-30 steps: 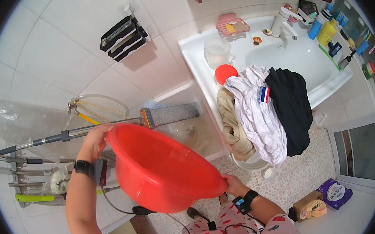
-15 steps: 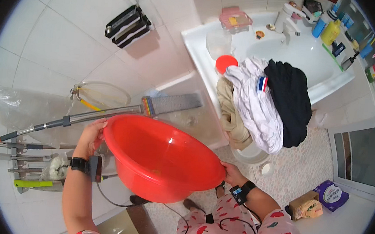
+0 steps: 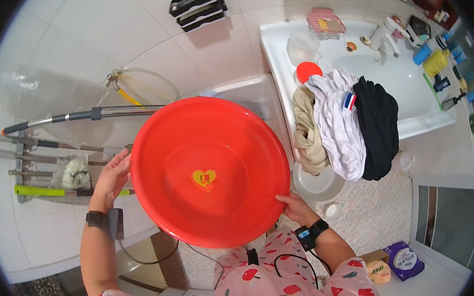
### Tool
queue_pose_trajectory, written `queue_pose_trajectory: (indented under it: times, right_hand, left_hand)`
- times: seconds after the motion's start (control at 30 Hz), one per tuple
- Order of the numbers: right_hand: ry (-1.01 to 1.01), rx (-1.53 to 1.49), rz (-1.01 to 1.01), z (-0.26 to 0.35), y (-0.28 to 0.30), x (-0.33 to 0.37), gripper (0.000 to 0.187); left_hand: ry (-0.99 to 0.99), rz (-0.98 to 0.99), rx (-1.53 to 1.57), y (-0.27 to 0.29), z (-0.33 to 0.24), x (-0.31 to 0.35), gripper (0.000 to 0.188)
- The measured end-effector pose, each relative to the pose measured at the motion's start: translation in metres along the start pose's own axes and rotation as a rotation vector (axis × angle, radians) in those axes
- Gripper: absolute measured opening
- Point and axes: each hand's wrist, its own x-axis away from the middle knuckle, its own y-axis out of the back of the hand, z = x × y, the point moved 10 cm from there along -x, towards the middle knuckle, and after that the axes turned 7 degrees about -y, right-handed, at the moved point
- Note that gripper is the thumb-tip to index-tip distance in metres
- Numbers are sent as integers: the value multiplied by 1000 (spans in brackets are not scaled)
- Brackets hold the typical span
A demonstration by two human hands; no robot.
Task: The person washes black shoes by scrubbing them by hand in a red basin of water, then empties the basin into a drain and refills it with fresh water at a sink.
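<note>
A large red plastic basin (image 3: pixel 210 201) is held up in front of me, its inside facing me, with a yellow heart-shaped sticker (image 3: pixel 204 179) on its bottom. My left hand (image 3: pixel 113 174) grips the rim on the left, its fingers partly hidden behind the basin. On the right side my right hand (image 3: pixel 294 208) clasps the rim, thumb inside and fingers underneath. Nothing loose shows inside the basin. Both wrists wear black straps with small devices and cables.
Beige trousers (image 3: pixel 308 137), a white garment (image 3: pixel 339 122) and a black garment (image 3: pixel 376 128) hang over the front of the white sink (image 3: pixel 280 57). A grey tub (image 3: pixel 316 183) stands on the floor below. Mops with long poles (image 3: pixel 78 116) line the left wall.
The basin has tipped toward me, so its inside and sticker now face up into view. Both hands stay on the rim. My view has shifted, and the basin covers the mop head.
</note>
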Motion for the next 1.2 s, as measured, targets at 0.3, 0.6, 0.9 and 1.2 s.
queue_pose_trajectory:
  times: [0.3, 0.6, 0.9, 1.2]
  right_hand:
    - [-16, -74, -44, -15, -14, -9, 39]
    - [7, -290, 33, -41, -45, -40, 32]
    - [-164, -642, 412, -83, -55, -76, 29]
    - [-54, -733, 219, -82, -75, -84, 21]
  left_hand:
    - [-22, -85, 116, -19, 18, 78, 59]
    - [-339, 121, -57, -120, -3, 91, 67]
    - [-483, 437, -237, -256, -62, 94, 67]
    - [-475, 453, -259, -269, -80, 110, 63]
